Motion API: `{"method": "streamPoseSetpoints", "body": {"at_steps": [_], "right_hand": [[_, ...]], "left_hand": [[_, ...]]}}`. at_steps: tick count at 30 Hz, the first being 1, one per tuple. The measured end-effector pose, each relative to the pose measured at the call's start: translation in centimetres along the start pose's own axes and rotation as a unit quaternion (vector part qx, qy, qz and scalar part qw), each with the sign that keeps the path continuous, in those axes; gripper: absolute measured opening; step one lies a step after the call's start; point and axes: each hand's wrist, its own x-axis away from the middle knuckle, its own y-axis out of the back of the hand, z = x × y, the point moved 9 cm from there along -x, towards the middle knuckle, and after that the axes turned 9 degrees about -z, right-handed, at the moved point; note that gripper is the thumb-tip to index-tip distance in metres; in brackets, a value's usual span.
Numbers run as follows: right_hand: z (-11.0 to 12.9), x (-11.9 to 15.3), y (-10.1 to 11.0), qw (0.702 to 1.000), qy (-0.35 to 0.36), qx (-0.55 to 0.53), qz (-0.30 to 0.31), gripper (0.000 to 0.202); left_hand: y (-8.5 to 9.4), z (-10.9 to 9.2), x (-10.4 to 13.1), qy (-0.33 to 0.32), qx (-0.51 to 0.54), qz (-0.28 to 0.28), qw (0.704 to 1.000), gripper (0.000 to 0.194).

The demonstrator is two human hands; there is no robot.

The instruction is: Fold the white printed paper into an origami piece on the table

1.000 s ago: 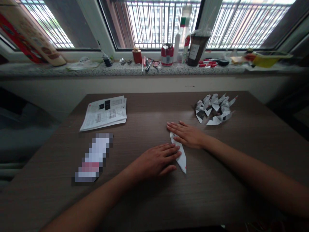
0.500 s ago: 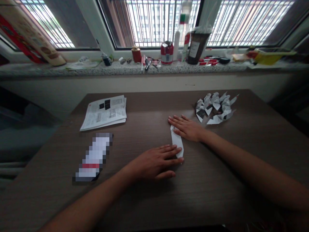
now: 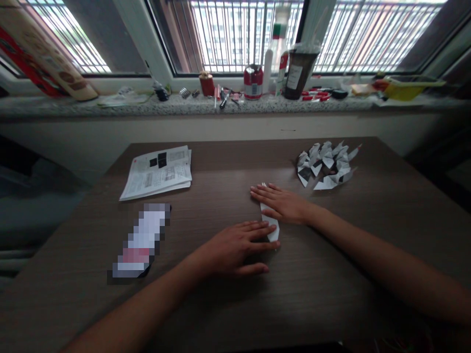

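A narrow strip of folded white paper [image 3: 272, 231] lies flat on the brown table [image 3: 221, 304]. My left hand [image 3: 239, 247] rests with spread fingers across its near end. Over the far part of the strip lies my right hand [image 3: 281, 202], flat with fingers stretched out, and a small paper tip shows beyond it. Both hands cover parts of the paper. Beyond my right hand sits a ring of folded paper pieces [image 3: 333, 181], white with dark patches.
A stack of printed sheets [image 3: 158, 179] lies at the back left, with a pixelated phone-shaped object [image 3: 142, 240] nearer me. The stone windowsill [image 3: 147, 109] holds a red can [image 3: 253, 82], a dark drink cup [image 3: 300, 73], a yellow tray [image 3: 405, 89] and small items.
My right hand has slid slightly nearer along the paper strip, uncovering its far tip. My left hand stays in place on the near end.
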Motion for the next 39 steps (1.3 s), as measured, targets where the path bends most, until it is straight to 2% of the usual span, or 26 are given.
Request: {"method": "streamPoseSetpoints", "body": {"at_steps": [7,13,20,25,30,33,39], "right_hand": [[-0.4,0.3,-0.6,1.000,-0.014,0.007,0.006,0.070],[-0.2,0.5,0.4,0.999,-0.027,-0.021,-0.014,0.063],[0.3,3.4,3.2,0.994,-0.066,-0.054,-0.061,0.046],[1.6,5.3,3.5,0.993,-0.075,-0.076,-0.052,0.039],[1.9,5.8,2.9,0.991,-0.085,-0.091,-0.055,0.041],[2.0,5.8,3.0,0.989,-0.082,-0.099,-0.072,0.041],[2.6,5.6,3.2,0.989,-0.071,-0.099,-0.086,0.043]], "left_hand": [[0.2,-0.2,0.1,-0.003,-0.004,-0.012,1.000,0.058],[-0.1,-0.3,-0.1,-0.009,-0.018,-0.005,1.000,0.058],[-0.3,0.1,-0.2,-0.003,-0.022,0.004,1.000,0.057],[-0.3,0.0,-0.4,-0.017,-0.007,-0.010,1.000,0.054],[0.0,1.4,-0.6,0.019,-0.027,-0.067,0.997,0.043],[0.4,3.0,-0.6,0.070,-0.073,-0.108,0.989,0.047],[0.0,4.6,-0.6,0.117,-0.122,-0.105,0.980,0.051]]}}
